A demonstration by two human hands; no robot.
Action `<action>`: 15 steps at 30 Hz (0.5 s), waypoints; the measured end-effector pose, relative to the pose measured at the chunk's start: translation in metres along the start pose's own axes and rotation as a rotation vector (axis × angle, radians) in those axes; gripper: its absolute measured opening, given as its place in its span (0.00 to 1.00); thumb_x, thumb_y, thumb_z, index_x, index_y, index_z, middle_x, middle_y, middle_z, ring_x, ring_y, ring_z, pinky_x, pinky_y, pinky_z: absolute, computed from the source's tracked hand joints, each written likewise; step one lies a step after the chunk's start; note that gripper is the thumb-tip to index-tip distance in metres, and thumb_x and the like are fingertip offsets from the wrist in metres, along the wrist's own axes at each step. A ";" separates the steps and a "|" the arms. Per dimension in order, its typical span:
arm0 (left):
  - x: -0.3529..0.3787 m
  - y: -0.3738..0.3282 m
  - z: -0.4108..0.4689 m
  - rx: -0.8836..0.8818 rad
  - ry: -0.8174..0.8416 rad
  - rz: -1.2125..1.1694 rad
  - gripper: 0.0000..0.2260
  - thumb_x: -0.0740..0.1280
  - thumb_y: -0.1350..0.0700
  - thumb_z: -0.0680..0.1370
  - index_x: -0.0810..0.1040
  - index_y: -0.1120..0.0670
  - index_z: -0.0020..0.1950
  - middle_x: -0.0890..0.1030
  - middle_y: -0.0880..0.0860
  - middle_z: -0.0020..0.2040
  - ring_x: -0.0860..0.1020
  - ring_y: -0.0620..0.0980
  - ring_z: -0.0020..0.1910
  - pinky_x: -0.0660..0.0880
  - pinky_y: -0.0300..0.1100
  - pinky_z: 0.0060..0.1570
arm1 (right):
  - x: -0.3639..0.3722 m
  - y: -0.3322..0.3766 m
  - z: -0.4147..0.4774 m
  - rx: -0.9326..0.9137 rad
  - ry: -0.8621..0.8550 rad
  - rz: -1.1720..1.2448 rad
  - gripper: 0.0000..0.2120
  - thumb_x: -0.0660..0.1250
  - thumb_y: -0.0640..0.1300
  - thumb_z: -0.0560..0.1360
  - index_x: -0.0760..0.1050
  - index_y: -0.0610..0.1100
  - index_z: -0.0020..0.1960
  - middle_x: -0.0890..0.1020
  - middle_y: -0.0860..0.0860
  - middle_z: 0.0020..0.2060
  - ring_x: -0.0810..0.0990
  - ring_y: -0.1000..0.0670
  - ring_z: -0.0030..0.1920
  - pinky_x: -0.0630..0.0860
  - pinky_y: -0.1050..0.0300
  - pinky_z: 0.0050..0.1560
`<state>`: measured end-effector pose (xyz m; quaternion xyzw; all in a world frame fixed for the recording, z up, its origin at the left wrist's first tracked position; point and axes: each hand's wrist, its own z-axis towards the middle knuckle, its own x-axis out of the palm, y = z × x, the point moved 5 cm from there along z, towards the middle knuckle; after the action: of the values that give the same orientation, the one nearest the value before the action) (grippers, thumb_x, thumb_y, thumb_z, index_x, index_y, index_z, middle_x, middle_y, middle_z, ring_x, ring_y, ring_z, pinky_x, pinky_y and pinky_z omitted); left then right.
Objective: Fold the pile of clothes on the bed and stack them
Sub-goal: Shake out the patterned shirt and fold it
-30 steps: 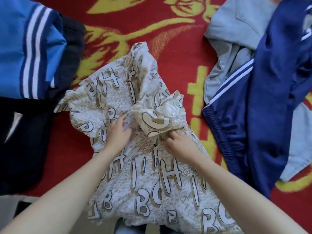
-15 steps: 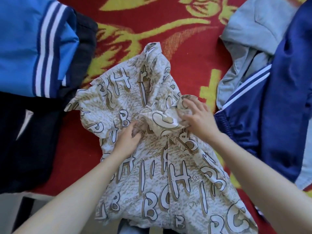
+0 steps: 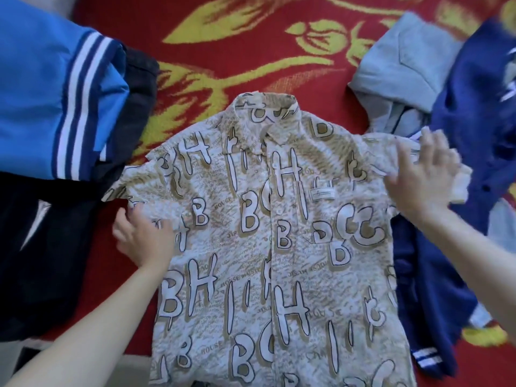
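Note:
A white and tan short-sleeved shirt printed with big letters lies spread flat, front up, collar pointing away from me. My left hand rests on its left side below the sleeve, fingers loosely spread on the cloth. My right hand lies flat with straight fingers on the right sleeve, which overlaps the dark blue garment. To the left sits a stack of folded clothes, a bright blue striped piece on top of dark ones. To the right lies an unfolded pile: a dark blue jacket over a light grey garment.
Everything lies on a red bed cover with a yellow pattern. A black garment with a white mark lies at the left, under the folded stack. The bed's near edge shows at the bottom left.
The shirt was bunched up in the middle; now it is spread flat with the collar at the far end. My hands have moved apart to the two sleeves.

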<state>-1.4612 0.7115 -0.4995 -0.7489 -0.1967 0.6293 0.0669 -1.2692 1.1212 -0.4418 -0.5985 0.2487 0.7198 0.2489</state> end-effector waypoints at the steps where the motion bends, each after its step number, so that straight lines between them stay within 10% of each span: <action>1: 0.000 0.014 0.005 -0.090 -0.016 -0.038 0.25 0.66 0.57 0.75 0.65 0.58 0.70 0.61 0.62 0.72 0.60 0.62 0.69 0.62 0.57 0.63 | 0.017 0.029 -0.020 -0.198 0.055 -0.062 0.27 0.60 0.41 0.65 0.66 0.42 0.64 0.65 0.35 0.68 0.60 0.37 0.69 0.59 0.34 0.64; 5: 0.020 0.053 0.003 -0.525 0.244 -0.506 0.16 0.62 0.46 0.75 0.72 0.59 0.52 0.77 0.63 0.55 0.76 0.61 0.51 0.72 0.52 0.53 | 0.073 0.073 -0.067 -0.362 0.620 -0.281 0.29 0.56 0.48 0.78 0.49 0.52 0.76 0.44 0.41 0.76 0.43 0.38 0.75 0.43 0.35 0.70; 8: 0.027 0.051 -0.002 -0.672 0.392 -0.862 0.12 0.59 0.46 0.79 0.72 0.53 0.45 0.74 0.53 0.39 0.73 0.49 0.37 0.72 0.43 0.42 | 0.086 0.070 -0.087 -0.248 0.694 -0.218 0.27 0.60 0.52 0.77 0.56 0.52 0.74 0.52 0.38 0.74 0.49 0.35 0.74 0.58 0.30 0.65; 15: 0.021 0.018 0.006 -0.802 0.720 -1.449 0.32 0.77 0.50 0.58 0.78 0.54 0.61 0.81 0.58 0.57 0.78 0.57 0.57 0.72 0.53 0.58 | 0.078 0.102 -0.115 -0.206 0.757 -0.112 0.29 0.53 0.56 0.80 0.46 0.51 0.77 0.45 0.40 0.76 0.43 0.38 0.75 0.50 0.36 0.70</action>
<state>-1.4601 0.7025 -0.5262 -0.5601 -0.7921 0.0444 0.2385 -1.2635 0.9740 -0.5306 -0.8561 0.2163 0.4546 0.1170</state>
